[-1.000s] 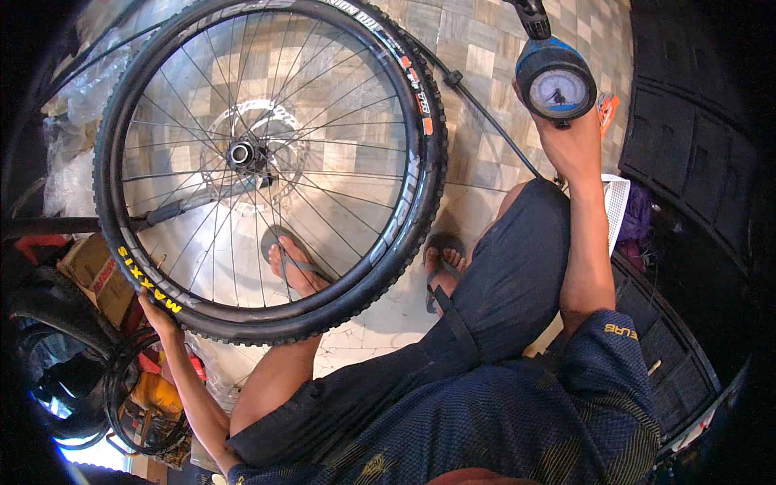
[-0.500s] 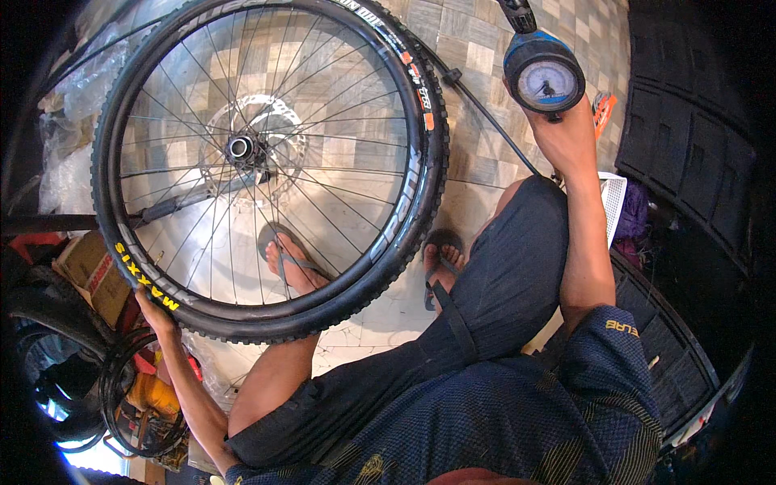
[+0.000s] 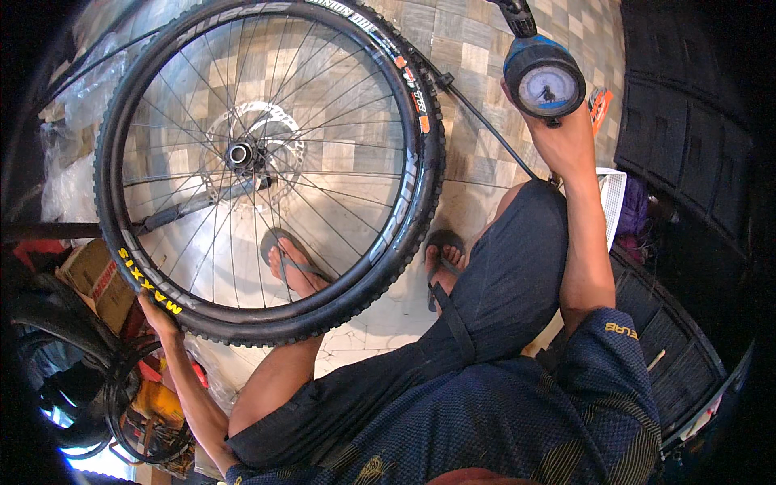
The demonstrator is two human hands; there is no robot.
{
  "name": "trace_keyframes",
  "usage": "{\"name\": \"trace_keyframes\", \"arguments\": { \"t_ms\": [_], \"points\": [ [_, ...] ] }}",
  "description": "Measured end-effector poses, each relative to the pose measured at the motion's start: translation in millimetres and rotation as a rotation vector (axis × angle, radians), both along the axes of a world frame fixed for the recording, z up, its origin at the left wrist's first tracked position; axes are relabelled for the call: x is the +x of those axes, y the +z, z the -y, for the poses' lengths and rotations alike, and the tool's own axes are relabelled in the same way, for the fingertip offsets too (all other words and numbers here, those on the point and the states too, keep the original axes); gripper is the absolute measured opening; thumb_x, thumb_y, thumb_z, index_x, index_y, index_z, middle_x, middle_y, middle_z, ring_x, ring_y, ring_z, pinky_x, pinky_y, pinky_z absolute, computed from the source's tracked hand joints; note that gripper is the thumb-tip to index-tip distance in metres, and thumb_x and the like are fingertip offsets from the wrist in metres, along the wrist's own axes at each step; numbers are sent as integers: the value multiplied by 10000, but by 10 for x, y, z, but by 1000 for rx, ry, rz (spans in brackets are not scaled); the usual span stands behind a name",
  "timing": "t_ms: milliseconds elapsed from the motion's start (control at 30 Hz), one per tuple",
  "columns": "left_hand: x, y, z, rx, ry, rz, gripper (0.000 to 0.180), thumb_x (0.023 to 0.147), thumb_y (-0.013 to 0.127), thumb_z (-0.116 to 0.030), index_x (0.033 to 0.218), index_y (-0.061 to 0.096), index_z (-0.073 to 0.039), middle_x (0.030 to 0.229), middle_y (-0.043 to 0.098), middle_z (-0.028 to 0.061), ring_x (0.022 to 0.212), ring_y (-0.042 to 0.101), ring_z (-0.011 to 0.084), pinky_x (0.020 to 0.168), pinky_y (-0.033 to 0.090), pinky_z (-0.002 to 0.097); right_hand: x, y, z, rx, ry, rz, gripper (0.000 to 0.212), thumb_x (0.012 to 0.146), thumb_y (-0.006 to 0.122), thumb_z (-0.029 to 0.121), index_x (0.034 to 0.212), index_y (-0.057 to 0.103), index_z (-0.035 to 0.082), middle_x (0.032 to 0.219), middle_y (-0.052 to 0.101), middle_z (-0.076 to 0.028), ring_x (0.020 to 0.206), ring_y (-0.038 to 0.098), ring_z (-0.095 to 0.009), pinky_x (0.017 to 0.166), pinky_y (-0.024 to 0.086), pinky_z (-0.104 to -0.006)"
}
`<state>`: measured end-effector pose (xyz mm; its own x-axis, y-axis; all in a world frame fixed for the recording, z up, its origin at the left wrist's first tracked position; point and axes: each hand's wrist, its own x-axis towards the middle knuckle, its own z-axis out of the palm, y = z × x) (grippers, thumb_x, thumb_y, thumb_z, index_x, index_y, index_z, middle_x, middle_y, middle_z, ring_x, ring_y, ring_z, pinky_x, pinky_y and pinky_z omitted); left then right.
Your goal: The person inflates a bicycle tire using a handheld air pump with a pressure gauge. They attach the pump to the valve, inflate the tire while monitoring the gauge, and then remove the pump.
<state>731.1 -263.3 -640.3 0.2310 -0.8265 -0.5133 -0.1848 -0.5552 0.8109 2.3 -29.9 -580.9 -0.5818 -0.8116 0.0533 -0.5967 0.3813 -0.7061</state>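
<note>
A bicycle wheel (image 3: pixel 423 190) with a knobby black tyre stands in front of my legs, its hub (image 3: pixel 241 153) and disc rotor (image 3: pixel 297 153) facing up at me. My left hand (image 3: pixel 159 315) grips the tyre at its lower left edge; most of the fingers are hidden behind the rubber. At the upper right, my right hand (image 3: pixel 566 147) is closed round a blue and black tyre inflator with a round dial gauge (image 3: pixel 551 87). A black hose (image 3: pixel 517 18) runs from its top out of view. The gauge hides most of the right fingers.
A thin black rod or hose (image 3: pixel 489 129) slants from the wheel toward my right knee. Cardboard boxes (image 3: pixel 101 283), coiled black cables and loose parts crowd the left. Clear plastic wrap (image 3: pixel 69 174) lies beyond. Dark panels (image 3: pixel 675 153) and a white perforated basket (image 3: pixel 612 206) line the right.
The wheel has shifted and tilted slightly in my left hand. My right hand keeps the inflator in nearly the same place.
</note>
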Motion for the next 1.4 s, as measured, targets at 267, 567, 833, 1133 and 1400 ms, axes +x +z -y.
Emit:
{"name": "trace_keyframes", "arguments": {
  "t_ms": [267,567,833,1133,1400],
  "points": [
    [192,-79,55,-37,-27,67,466,1045,488,-495,1267,603,-102,1090,631,-35,993,606,139,924,485,314,34,80,1,-6,-18,78,433,776,722,-14,1202,646,-14,1090,734,-158,1045,699,-246,919,531,-354],
    [-44,-29,-6,-36,1,85,479,1027,499,-491,1274,595,-92,1066,639,-11,945,618,144,876,507,326,15,59,32,56,-26,40,430,777,724,-3,1198,640,-20,1109,730,-181,1056,699,-291,938,524,-369],
    [-81,88,-57,-32,19,27,425,1038,501,-483,1214,618,-115,1020,654,-24,915,632,139,851,512,306,59,-25,21,84,-42,45,382,772,724,-5,1150,665,-19,1073,734,-170,1013,706,-267,906,534,-364],
    [-129,344,-194,63,41,-64,457,1013,542,-497,1233,620,-105,1073,669,26,985,640,175,912,505,335,183,-274,76,142,-41,-12,316,814,765,28,1117,684,-16,1050,746,-141,982,705,-220,881,533,-345],
    [-427,594,-252,68,113,-53,564,1020,534,-483,1363,563,-36,1244,646,69,1111,614,215,1005,468,355,392,-363,214,204,-14,-56,301,818,771,35,1103,693,-22,1020,752,-145,972,709,-217,876,531,-344]
  ]
}}
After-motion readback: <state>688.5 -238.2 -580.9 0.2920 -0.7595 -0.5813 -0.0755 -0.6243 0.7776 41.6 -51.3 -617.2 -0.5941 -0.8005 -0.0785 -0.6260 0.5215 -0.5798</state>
